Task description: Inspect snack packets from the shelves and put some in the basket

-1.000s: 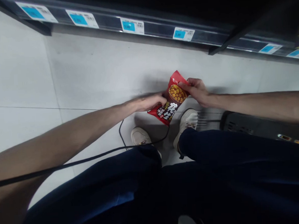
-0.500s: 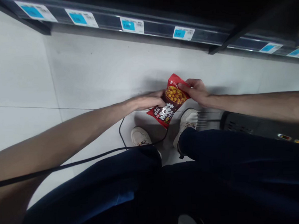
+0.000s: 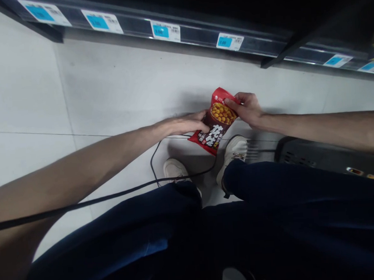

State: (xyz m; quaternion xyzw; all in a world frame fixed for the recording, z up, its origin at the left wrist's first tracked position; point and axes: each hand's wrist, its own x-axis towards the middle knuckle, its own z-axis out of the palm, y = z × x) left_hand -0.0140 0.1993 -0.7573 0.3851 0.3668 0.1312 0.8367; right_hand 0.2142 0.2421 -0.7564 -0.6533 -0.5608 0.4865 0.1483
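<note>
A red and brown snack bag [image 3: 219, 121], printed with yellow round nuts and large white characters, is held tilted above the floor between my legs and the shelf. My left hand [image 3: 199, 122] grips its left side, the thumb lying over the front near the lettering and the other fingers partly hidden. At the upper right edge, my right hand [image 3: 247, 108] pinches the bag with the thumb on its front. Most of the right fingers are behind the bag.
A dark shelf edge [image 3: 196, 36] with several blue and white price tags runs across the top. Below are my shoes [image 3: 236, 147] on pale floor tiles. A black cable [image 3: 114, 198] crosses my left forearm. A dark basket or crate [image 3: 321, 157] stands at right.
The snack bag and both hands have shifted slightly up and to the right. My grip on the bag looks the same.
</note>
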